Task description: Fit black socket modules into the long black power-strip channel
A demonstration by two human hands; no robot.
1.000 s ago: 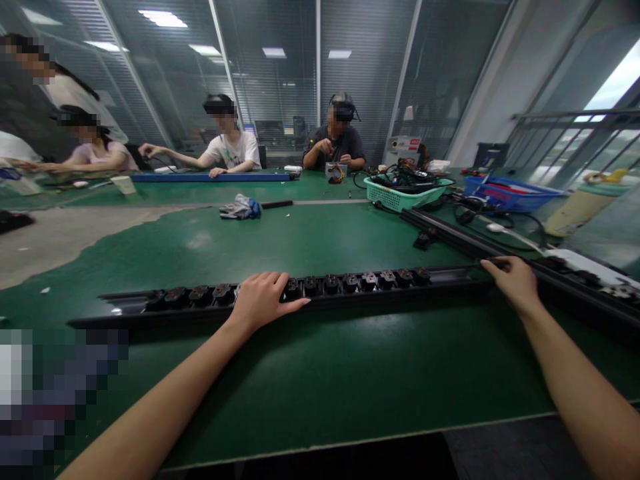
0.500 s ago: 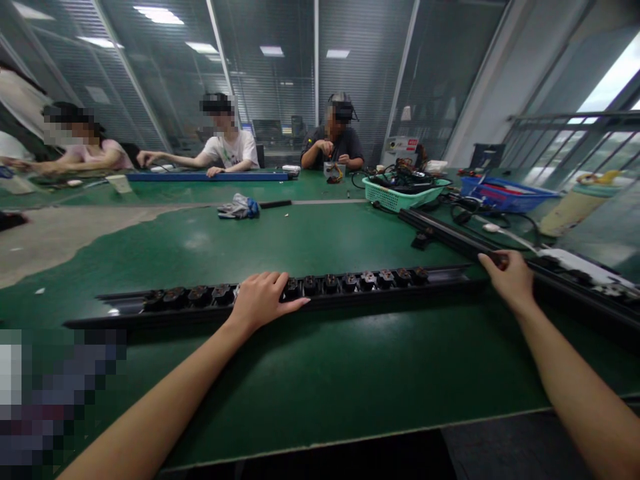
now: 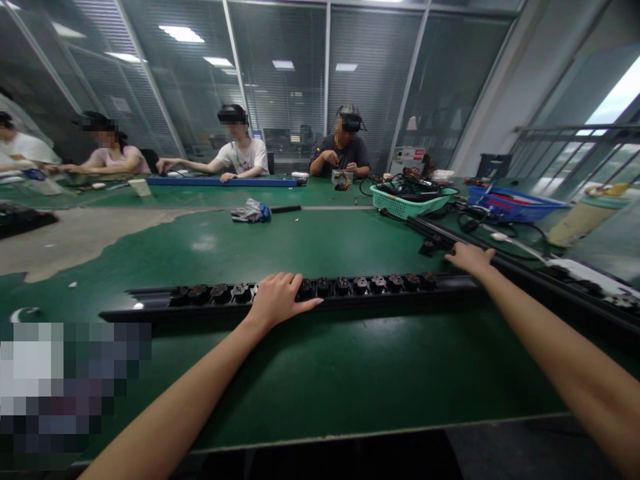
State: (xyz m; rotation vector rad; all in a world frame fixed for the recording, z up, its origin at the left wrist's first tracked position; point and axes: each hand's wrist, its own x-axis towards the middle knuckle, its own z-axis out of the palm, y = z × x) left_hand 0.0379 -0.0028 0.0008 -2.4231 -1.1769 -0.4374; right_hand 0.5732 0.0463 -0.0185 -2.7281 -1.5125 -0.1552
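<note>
A long black socket strip with several outlet modules lies across the green table in front of me. My left hand rests flat on its middle, fingers stretched out over the near edge. My right hand reaches farther out, past the strip's right end. It lies palm down on a second long black rail that runs diagonally along the right. Its fingers look extended, and I cannot see whether they grip anything.
A teal basket of cables and a blue basket stand at the back right. A crumpled glove lies mid-table. Three people sit at the far side beside a blue rail. A beige bottle stands right.
My right hand has left the strip's right end and moved away and up onto the diagonal rail. The left hand has stayed on the strip. The camera tilted slightly.
</note>
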